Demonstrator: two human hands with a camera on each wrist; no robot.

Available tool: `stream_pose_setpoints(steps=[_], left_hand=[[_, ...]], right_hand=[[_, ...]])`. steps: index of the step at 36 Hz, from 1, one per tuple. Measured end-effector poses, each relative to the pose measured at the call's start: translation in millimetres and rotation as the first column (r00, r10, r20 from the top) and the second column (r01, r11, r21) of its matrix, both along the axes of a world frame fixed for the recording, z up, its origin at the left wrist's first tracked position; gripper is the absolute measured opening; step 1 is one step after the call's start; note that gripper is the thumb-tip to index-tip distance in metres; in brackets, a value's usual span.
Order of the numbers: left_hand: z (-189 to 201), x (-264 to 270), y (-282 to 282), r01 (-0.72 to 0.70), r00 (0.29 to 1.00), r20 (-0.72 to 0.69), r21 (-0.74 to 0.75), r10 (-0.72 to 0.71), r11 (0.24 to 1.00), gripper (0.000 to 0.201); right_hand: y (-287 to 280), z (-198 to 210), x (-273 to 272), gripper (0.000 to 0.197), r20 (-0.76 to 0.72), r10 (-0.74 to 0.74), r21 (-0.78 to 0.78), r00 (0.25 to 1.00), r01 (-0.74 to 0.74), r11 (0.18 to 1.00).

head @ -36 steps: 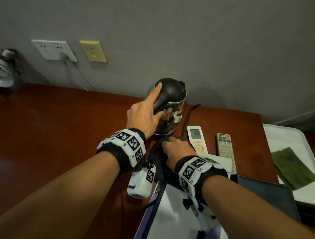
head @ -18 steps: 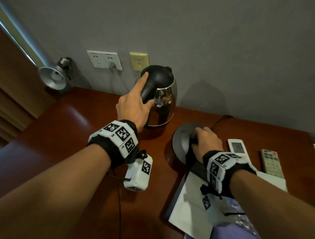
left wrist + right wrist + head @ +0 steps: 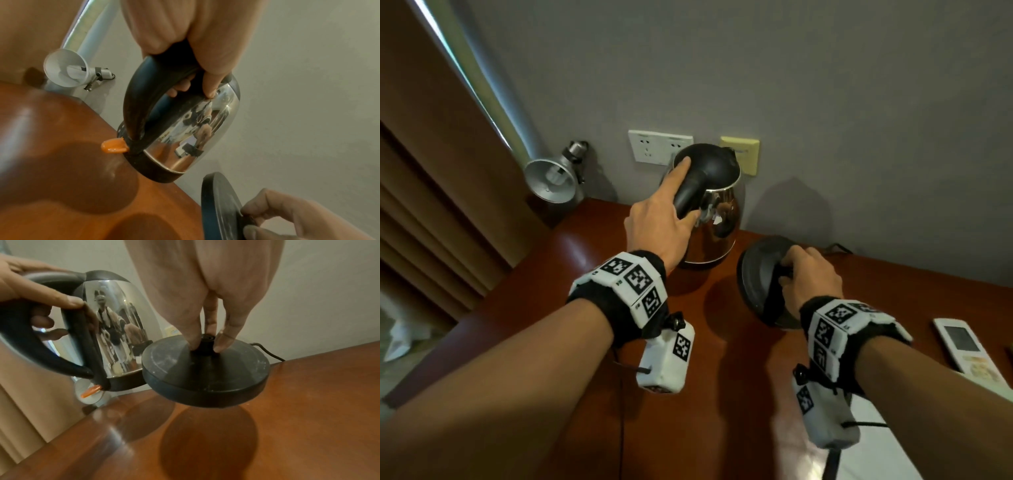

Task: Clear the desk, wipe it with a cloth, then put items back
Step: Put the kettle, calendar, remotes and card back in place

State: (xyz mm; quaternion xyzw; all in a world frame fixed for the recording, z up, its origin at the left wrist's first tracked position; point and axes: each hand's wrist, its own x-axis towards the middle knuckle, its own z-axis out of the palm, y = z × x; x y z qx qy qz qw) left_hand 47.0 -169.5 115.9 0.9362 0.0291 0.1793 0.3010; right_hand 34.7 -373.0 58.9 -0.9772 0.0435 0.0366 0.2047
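A steel kettle [image 3: 717,219] [image 3: 193,129] [image 3: 119,324] with a black lid and handle hangs above the red-brown desk [image 3: 592,274], near the back wall. My left hand [image 3: 661,219] grips its handle [image 3: 144,91], index finger stretched along the top. To its right my right hand [image 3: 804,277] pinches the centre knob of the round black kettle base [image 3: 760,277] [image 3: 205,369] and holds it tilted above the desk [image 3: 308,410]. Its cord [image 3: 267,352] trails off to the back right.
A silver lamp [image 3: 551,174] stands at the desk's back left corner, by a curtain. Wall sockets [image 3: 650,145] sit behind the kettle. A white remote [image 3: 965,346] lies at the right, and white paper [image 3: 887,445] lies at the front right.
Both hands have moved left along the desk and risen, the left carrying the kettle, the right carrying the base. The view has swung left, bringing the lamp and curtain in.
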Motion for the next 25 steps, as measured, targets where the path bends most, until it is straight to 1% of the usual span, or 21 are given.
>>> stream_pose_setpoints(steps=[7,10,14,19,22,25], left_hand=[[-1.2,30.8,57.5,-0.073,0.997,0.012,0.033,0.072,0.997,0.074],[-3.3,43.8,80.0,-0.107,0.994,-0.006,0.030,0.108,0.994,0.075],[-5.8,56.2,113.5,-0.159,0.987,-0.003,0.011,0.159,0.987,0.074],[-13.0,73.0,159.7,-0.213,0.977,-0.014,0.035,0.213,0.977,0.074],[-19.5,86.9,189.5,-0.231,0.972,-0.026,0.051,0.233,0.972,0.074],[-25.4,102.8,217.2,-0.231,0.972,-0.037,0.055,0.234,0.971,0.074]], right_hand=[[63.8,0.3,41.4,0.021,-0.007,0.096,0.044,0.995,-0.095,0.994],[88.5,-2.3,60.1,0.022,-0.012,0.136,0.061,0.991,-0.135,0.989],[123.3,-9.2,82.4,0.022,-0.015,0.194,0.070,0.981,-0.192,0.979],[166.3,-21.9,102.2,0.024,-0.055,0.245,0.059,0.968,-0.241,0.969],[192.9,-29.5,113.3,0.023,-0.066,0.254,0.059,0.965,-0.251,0.966],[220.6,-34.1,123.4,0.021,-0.060,0.235,0.071,0.970,-0.230,0.971]])
